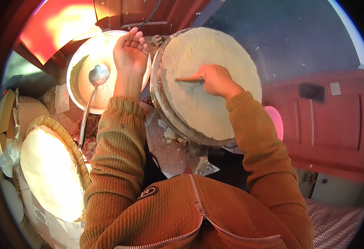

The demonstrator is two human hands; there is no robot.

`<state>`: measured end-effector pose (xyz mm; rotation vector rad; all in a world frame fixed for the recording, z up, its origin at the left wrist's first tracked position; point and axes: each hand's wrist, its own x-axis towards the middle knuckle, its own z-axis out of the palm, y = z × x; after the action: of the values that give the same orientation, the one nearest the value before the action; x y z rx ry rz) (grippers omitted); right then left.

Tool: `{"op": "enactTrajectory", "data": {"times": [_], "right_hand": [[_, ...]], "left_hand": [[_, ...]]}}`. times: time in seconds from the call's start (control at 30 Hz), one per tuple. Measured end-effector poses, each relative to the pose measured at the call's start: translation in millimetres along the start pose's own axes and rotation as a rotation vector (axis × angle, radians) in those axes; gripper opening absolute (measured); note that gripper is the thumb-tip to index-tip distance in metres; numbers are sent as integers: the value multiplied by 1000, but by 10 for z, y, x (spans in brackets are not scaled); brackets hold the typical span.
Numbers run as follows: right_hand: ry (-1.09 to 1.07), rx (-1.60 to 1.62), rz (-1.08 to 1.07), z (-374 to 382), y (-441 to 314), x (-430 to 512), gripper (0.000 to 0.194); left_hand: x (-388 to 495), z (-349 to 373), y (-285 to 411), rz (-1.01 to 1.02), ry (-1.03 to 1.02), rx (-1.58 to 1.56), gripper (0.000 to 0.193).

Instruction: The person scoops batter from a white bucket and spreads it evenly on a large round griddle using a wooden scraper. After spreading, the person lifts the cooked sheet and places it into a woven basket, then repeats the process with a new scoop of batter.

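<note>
My right hand (216, 79) is closed on a thin wooden spreader (188, 79), held low over a pale layer of batter (213, 115) that covers a large round griddle (169, 119). Turned palm up with its fingers loosely curled, my left hand (132, 53) holds nothing and is above the right side of a wide metal basin (76, 98). Inside the basin is pale batter, and a metal ladle (98, 75) rests there with its long handle over the near rim. Whether the spreader touches the layer is hard to tell.
At the lower left, a round woven straw tray (83, 174) carries pale flat rounds (49, 174) in bright sunlight. Cardboard boxes (9, 115) and a plastic bag (9, 160) lie at the far left. A pink basin (274, 121) shows behind my right sleeve, near a red door (334, 124). Scraps litter the floor.
</note>
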<state>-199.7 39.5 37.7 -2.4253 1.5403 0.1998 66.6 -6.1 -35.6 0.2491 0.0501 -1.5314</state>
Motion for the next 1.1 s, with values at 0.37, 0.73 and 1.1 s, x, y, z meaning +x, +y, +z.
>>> {"op": "enactTrajectory", "data": {"times": [0.37, 0.73, 1.1], "right_hand": [[334, -17, -242, 673, 246, -1937, 41], [390, -147, -163, 239, 768, -1879, 43], [356, -17, -352, 223, 344, -801, 52]], "left_hand": [[-86, -172, 172, 4, 18, 15, 27], [-19, -98, 70, -16, -32, 35, 28], [-55, -40, 195, 30, -12, -30, 28]]}}
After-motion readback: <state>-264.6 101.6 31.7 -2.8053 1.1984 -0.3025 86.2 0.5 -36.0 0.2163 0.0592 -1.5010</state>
